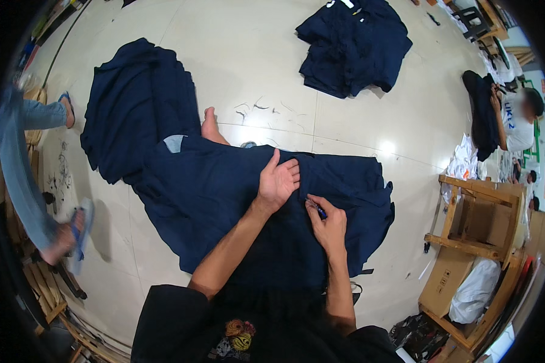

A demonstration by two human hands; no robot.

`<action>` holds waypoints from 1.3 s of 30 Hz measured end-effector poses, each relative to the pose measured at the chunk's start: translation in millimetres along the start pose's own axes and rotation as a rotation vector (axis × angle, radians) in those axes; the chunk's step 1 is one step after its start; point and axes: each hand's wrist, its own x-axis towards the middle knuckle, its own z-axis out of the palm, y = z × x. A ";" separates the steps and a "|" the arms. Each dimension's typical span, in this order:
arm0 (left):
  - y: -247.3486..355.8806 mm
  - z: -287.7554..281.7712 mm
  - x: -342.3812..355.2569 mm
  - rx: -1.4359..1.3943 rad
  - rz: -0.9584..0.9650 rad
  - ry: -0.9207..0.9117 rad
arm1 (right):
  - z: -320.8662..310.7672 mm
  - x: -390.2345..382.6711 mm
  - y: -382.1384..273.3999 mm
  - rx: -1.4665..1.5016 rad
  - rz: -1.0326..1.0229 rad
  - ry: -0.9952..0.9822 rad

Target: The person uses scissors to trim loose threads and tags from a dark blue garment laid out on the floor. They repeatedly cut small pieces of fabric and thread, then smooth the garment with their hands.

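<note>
So there's a big dark navy cloth garment spread flat over the person's lap and the pale tiled floor, roughly mid-floor; the left hand lies palm-down on it near its far edge, fingers together and stretched out, not gripping, just pressing the fabric flat; just beside it the right hand has its fingers pinched shut on a small dark-blue tool, tip touching the cloth, though what kind of tool it is I can't make out, too small. A bare foot pokes out past the garment's far edge; a second heap of navy fabric overlaps the garment toward the floor's left side; a third crumpled navy pile sits well apart at the far edge of the floor. Over by the right edge there's a wooden frame rack with a cardboard box in it; another person in jeans and blue sandals is at the left edge; someone in a white shirt sits at the far right.
</note>
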 end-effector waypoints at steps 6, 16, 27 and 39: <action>-5.2 30.0 -2.5 0.259 0.065 0.300 | -4.5 -3.4 7.9 0.064 0.087 0.011; -15.4 30.3 -1.6 0.721 0.058 0.459 | 2.2 8.8 13.6 0.189 0.107 0.094; -14.1 15.3 -0.4 0.765 0.046 0.367 | 12.4 99.7 11.2 -0.073 0.018 0.075; -0.5 18.1 -0.3 0.382 0.112 0.348 | 18.1 91.5 -2.5 -0.057 -0.205 0.075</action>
